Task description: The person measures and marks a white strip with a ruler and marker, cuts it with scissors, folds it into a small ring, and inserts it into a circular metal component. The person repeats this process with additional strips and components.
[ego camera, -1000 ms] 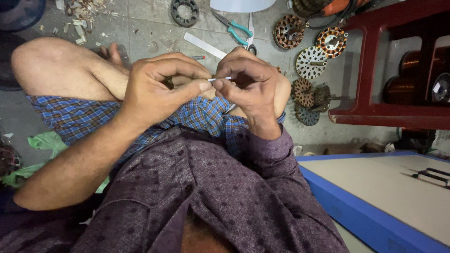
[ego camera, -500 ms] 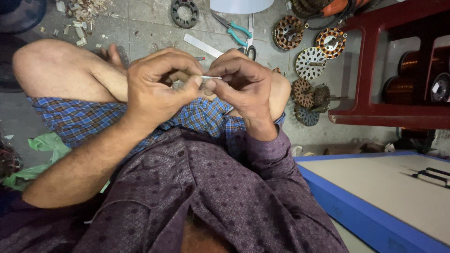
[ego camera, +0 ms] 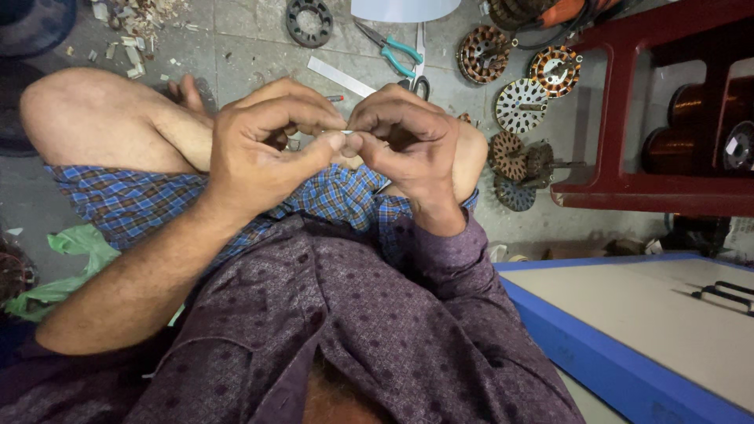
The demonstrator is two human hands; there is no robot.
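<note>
Pinching a thin pale strip (ego camera: 344, 133) between them, the left hand (ego camera: 263, 149) and right hand (ego camera: 408, 145) seem mid-job; wound stators (ego camera: 514, 153) wait on the floor (ego camera: 236, 47).

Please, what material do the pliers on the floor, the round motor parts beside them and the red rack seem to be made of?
The pliers look like grey metal with teal grips, probably plastic or rubber. The round motor parts seem to be dull metal discs; some carry reddish-brown windings, likely copper wire. The red rack has a glossy painted coat; whether metal or wood lies under it, I cannot tell.
</note>
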